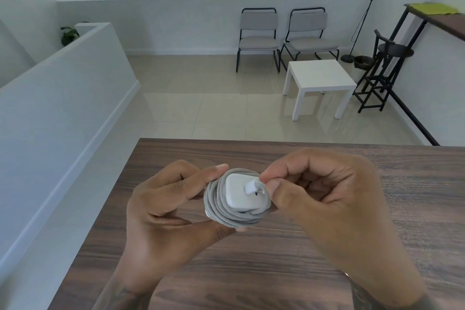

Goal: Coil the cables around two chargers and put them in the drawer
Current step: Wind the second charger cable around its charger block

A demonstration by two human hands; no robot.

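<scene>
Careful: your left hand (173,206) is gripping the charger (239,192) and coiled cable (219,205); right hand (314,191), at 3 o'clock, is pinching the plug (253,187) — slipping now risks unwinding the coil.

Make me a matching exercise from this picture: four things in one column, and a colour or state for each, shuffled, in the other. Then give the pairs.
Things:
1. charger
2. cable
3. left hand
4. right hand

States:
A. grey, coiled round the white block
B. pinches the cable's white plug end
C. white, square, at the middle of the coil
D. holds the coiled bundle above the wooden table

Pairs: 1-C, 2-A, 3-D, 4-B
</scene>
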